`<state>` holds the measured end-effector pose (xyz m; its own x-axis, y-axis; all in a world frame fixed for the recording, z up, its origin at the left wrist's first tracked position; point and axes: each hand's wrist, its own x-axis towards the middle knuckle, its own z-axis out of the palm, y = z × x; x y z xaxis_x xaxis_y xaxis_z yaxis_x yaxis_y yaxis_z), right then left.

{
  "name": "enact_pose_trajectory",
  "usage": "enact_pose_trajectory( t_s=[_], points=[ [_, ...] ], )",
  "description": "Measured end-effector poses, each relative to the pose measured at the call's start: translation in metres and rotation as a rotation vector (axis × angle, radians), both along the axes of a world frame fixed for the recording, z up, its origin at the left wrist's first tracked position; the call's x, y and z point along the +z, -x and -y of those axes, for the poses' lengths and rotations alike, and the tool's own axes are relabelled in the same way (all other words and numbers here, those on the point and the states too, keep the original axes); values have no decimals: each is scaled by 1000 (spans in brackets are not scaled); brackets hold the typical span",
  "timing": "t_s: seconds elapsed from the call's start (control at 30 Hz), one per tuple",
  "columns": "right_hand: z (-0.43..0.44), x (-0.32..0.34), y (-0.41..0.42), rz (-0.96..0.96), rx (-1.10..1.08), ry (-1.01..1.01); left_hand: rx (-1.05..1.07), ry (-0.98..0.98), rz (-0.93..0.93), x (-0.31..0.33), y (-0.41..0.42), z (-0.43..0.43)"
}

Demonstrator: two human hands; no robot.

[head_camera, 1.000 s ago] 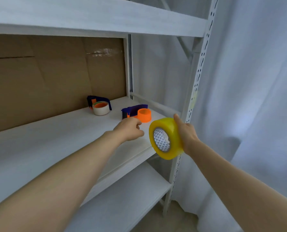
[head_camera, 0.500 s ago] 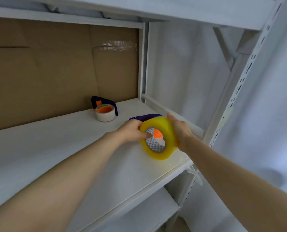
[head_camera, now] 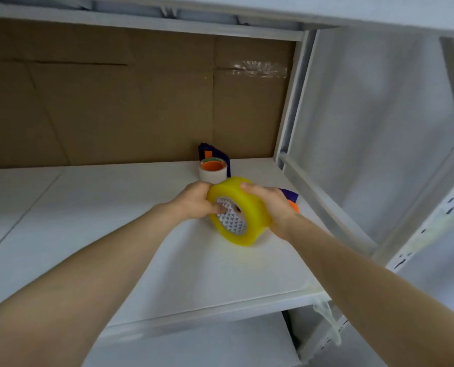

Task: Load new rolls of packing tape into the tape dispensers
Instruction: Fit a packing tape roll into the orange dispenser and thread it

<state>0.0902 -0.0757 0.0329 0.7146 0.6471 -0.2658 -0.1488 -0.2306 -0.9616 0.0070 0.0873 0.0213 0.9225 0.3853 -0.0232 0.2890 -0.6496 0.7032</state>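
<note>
A yellow roll of packing tape (head_camera: pixel 249 221) with a patterned white core is held on edge just above the white shelf (head_camera: pixel 114 207). My right hand (head_camera: pixel 271 205) grips its outer rim from the right. My left hand (head_camera: pixel 196 201) holds it on the left, fingers curled at the core. Right behind the roll a blue dispenser with an orange hub (head_camera: pixel 290 198) is mostly hidden by my right hand. A second blue dispenser (head_camera: pixel 212 158) carrying a white roll stands further back by the cardboard.
Brown cardboard (head_camera: pixel 114 107) lines the back of the shelf. A white upright post (head_camera: pixel 290 102) and a side rail (head_camera: pixel 326 205) bound the shelf on the right. Another shelf board hangs overhead, and a lower shelf (head_camera: pixel 207 345) shows below. White curtain hangs on the right.
The yellow roll came in from the right over the shelf and now covers the near dispenser. My left hand has closed on the roll's left side. The view moved closer.
</note>
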Motion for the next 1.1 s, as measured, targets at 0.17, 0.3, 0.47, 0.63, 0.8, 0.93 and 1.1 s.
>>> enact_pose_trajectory(
  t_s=[0.17,0.3,0.47,0.63,0.8,0.93,1.1],
  points=[
    [-6,7,10,390,394,95,90,-109,35,-5,16,-5],
    [-18,-7,21,707,565,231,137,-104,-14,-16,38,-11],
    [-30,-20,31,1129,721,433,239,-197,-53,-24,53,-19],
    [-35,-30,30,1274,730,528,291,-197,-125,-20,50,-18],
    [-35,-34,25,1295,720,557,302,-198,-159,-16,44,-11],
    [-32,-35,25,1287,703,548,308,-220,-178,-12,42,-5],
    [-39,-31,29,1227,629,454,359,-224,-201,-8,52,-1]
  ],
)
